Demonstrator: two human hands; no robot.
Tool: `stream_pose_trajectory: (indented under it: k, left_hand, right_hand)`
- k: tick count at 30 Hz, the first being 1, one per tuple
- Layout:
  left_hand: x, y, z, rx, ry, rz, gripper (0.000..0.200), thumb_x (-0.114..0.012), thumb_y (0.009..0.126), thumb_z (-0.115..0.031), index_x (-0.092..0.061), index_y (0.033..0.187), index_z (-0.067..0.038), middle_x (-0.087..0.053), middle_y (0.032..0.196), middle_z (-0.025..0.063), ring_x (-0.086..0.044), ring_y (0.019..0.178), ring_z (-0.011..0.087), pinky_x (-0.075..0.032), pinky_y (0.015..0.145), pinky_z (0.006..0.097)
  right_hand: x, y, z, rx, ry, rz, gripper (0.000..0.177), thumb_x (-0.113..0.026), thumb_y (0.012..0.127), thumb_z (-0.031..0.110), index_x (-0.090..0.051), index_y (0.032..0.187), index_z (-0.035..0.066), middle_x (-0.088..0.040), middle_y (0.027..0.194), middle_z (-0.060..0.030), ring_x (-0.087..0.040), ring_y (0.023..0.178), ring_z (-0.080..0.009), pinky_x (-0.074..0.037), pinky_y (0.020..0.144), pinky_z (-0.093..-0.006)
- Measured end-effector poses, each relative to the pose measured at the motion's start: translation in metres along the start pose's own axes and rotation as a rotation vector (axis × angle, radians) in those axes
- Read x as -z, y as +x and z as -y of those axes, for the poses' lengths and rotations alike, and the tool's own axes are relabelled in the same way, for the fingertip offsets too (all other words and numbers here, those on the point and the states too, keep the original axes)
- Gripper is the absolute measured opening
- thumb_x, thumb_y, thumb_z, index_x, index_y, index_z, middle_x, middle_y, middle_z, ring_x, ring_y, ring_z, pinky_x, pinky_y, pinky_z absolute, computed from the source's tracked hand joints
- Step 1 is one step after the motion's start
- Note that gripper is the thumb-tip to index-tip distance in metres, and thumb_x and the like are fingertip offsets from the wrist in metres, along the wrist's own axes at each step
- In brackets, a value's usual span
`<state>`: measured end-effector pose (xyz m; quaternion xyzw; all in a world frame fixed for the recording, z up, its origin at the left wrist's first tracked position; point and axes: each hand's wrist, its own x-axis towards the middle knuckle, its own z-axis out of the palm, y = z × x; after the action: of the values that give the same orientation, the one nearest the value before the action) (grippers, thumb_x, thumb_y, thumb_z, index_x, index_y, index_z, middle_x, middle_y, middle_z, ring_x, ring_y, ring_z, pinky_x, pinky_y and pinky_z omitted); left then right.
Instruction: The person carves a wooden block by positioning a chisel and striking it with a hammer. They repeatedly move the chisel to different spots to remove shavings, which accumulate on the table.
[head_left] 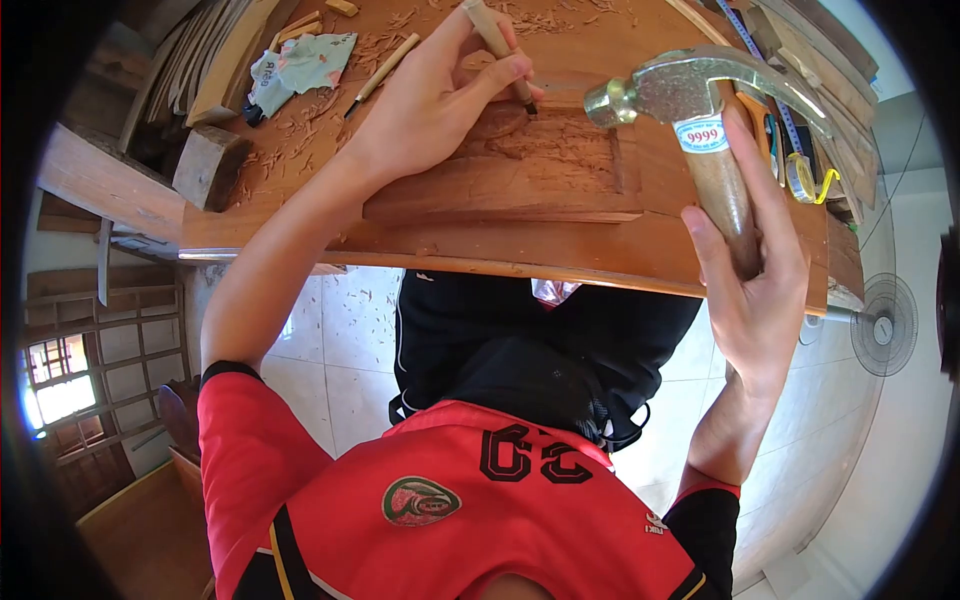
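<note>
My left hand (440,100) is closed around a wood chisel (490,32), which leans with its dark tip down on a carved wooden panel (500,205). Rough cut marks and a recessed area show in the panel's surface around the tip. My right hand (755,270) grips the wooden handle of a claw hammer (690,85), raised to the right of the chisel. The hammer's round face points left toward the chisel, apart from it. A label reading 9999 is stuck on the handle just below the head.
A second chisel (382,75) lies left of the panel, near a crumpled cloth (315,65) and a wooden block (210,165). Shavings (400,20) litter the table (400,235). A yellow tape measure (803,180) and stacked boards (800,60) are at the right.
</note>
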<state>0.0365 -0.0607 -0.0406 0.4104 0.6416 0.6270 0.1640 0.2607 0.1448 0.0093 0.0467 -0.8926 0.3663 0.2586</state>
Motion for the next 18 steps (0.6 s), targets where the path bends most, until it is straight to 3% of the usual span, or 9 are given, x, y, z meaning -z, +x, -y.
stream_pose_trajectory:
  k: [2, 3, 6, 9, 12, 18]
  left_hand:
    - [0.006, 0.004, -0.012, 0.146, -0.13, 0.012, 0.015, -0.051, 0.109, -0.007, -0.047, 0.123, -0.002, -0.062, 0.111, 0.0103, -0.071, 0.112, 0.0259, -0.056, 0.103, 0.0385]
    - [0.008, 0.005, -0.016, 0.222, -0.196, 0.02, 0.014, -0.05, 0.109, -0.008, -0.047, 0.122, -0.002, -0.062, 0.111, 0.0106, -0.071, 0.112, 0.026, -0.056, 0.104, 0.0395]
    - [0.009, 0.0, -0.005, -0.014, 0.017, 0.005, 0.013, -0.05, 0.11, -0.009, -0.048, 0.121, -0.002, -0.062, 0.111, 0.0112, -0.071, 0.11, 0.0258, -0.056, 0.103, 0.0399]
    - [0.0, -0.002, -0.005, -0.137, 0.058, 0.02, 0.013, -0.053, 0.108, -0.007, -0.049, 0.12, -0.002, -0.063, 0.112, 0.0101, -0.072, 0.108, 0.0228, -0.056, 0.101, 0.037]
    - [-0.007, 0.001, -0.003, -0.267, 0.303, 0.073, 0.016, -0.057, 0.106, -0.004, -0.05, 0.12, -0.002, -0.064, 0.113, 0.0096, -0.072, 0.107, 0.0198, -0.057, 0.097, 0.0341]
    - [-0.016, 0.0, -0.01, -0.341, 0.558, 0.092, 0.014, -0.064, 0.101, -0.004, -0.057, 0.113, -0.003, -0.068, 0.11, 0.0079, -0.073, 0.1, 0.025, -0.06, 0.086, 0.0355]
  right_hand:
    - [0.002, -0.002, 0.002, -0.023, 0.02, 0.023, 0.066, -0.062, 0.089, -0.016, -0.05, 0.151, 0.001, -0.052, 0.154, -0.0172, -0.048, 0.144, -0.0298, -0.038, 0.12, -0.0427]
    - [0.003, -0.002, 0.003, -0.023, 0.013, 0.021, 0.066, -0.062, 0.089, -0.016, -0.05, 0.151, 0.001, -0.052, 0.155, -0.0172, -0.049, 0.143, -0.0295, -0.039, 0.119, -0.0422]
    - [0.003, -0.002, 0.004, -0.026, 0.009, 0.006, 0.067, -0.062, 0.088, -0.017, -0.05, 0.151, 0.001, -0.052, 0.155, -0.0171, -0.051, 0.142, -0.0291, -0.042, 0.117, -0.041]
    - [0.001, -0.003, 0.003, -0.031, 0.028, 0.003, 0.068, -0.063, 0.088, -0.017, -0.05, 0.151, 0.001, -0.052, 0.155, -0.017, -0.051, 0.142, -0.0292, -0.042, 0.117, -0.0405]
    - [0.002, -0.005, 0.001, -0.016, 0.015, 0.015, 0.068, -0.064, 0.087, -0.018, -0.05, 0.151, 0.001, -0.052, 0.155, -0.0168, -0.051, 0.142, -0.029, -0.042, 0.116, -0.04]
    - [0.007, -0.006, 0.008, 0.036, -0.042, -0.013, 0.068, -0.066, 0.086, -0.017, -0.051, 0.15, 0.001, -0.052, 0.155, -0.0177, -0.05, 0.143, -0.0289, -0.041, 0.117, -0.0404]
